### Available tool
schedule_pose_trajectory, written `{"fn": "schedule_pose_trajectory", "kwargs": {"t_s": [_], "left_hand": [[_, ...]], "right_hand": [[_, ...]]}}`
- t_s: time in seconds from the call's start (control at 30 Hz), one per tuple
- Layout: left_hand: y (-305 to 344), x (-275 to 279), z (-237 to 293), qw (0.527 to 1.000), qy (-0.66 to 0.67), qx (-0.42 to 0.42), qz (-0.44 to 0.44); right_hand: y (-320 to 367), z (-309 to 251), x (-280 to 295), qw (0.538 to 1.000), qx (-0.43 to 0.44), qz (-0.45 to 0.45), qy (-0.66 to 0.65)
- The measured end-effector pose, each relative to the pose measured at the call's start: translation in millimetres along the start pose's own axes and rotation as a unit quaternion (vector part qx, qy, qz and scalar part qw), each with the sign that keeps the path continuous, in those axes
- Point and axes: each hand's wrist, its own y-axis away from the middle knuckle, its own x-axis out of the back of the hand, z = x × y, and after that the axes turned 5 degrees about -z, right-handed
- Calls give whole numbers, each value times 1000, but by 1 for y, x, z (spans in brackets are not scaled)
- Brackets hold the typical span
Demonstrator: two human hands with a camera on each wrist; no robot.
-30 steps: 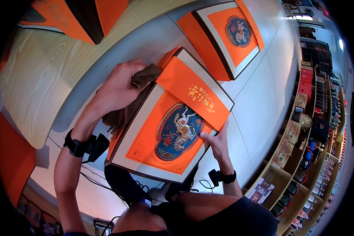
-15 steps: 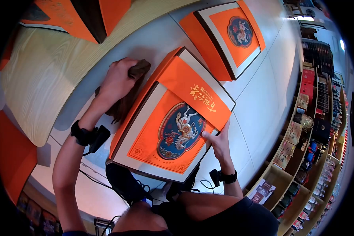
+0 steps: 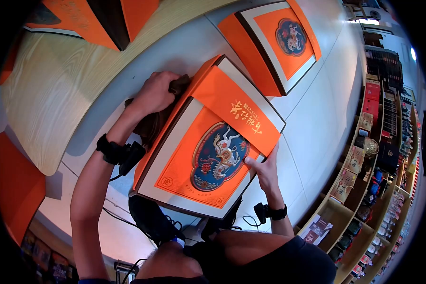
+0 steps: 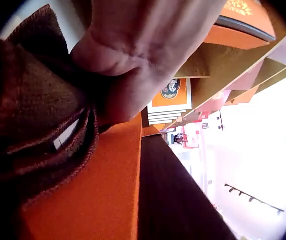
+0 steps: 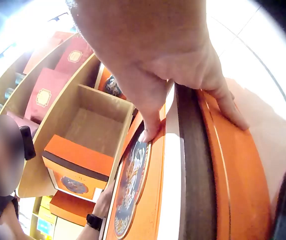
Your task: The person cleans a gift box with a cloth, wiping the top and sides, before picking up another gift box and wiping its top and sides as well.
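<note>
A large orange gift box (image 3: pixel 177 158) with white borders, dark brown edges and a blue horse medallion tilts in front of the person's knees. The left hand (image 3: pixel 154 92) grips a bunched brown cloth (image 3: pixel 149 125) along the box's left side. Up close in the left wrist view, the cloth (image 4: pixel 45 90) folds beside the orange side wall (image 4: pixel 98 180); the left fingertips are hidden. At the box's right edge, the right hand (image 3: pixel 265 173) holds on with its thumb on the lid. Its fingers (image 5: pixel 228 105) spread over the orange side in the right wrist view.
A matching orange box (image 3: pixel 246 54) stands on the tiled floor ahead. To the left is a pale wooden table (image 3: pixel 47 109) with another orange box (image 3: pixel 80 21) on it. Wooden shelves (image 3: pixel 333 208) full of goods line the right. Black shoes are below the box.
The left hand with the cloth drew away from the box's side, then came back against it. The right hand keeps its grip, and the box has hardly moved.
</note>
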Motion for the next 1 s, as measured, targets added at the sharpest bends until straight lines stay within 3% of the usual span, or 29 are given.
{"fn": "schedule_pose_trajectory", "kwargs": {"t_s": [0.23, 0.4, 0.5, 0.83, 1.0], "left_hand": [[7, 4, 10, 999, 28, 33, -4], [13, 11, 18, 985, 118, 107, -63], [15, 3, 7, 995, 76, 65, -11], [25, 17, 35, 991, 69, 101, -51], [29, 15, 32, 997, 62, 46, -25]], "right_hand": [[0, -1, -1, 1000, 5, -1, -11], [0, -2, 0, 1000, -2, -3, -11], [0, 0, 0, 1000, -1, -2, -4], [0, -1, 0, 1000, -13, 0, -8], [-1, 1, 1, 1000, -8, 1, -8]]}}
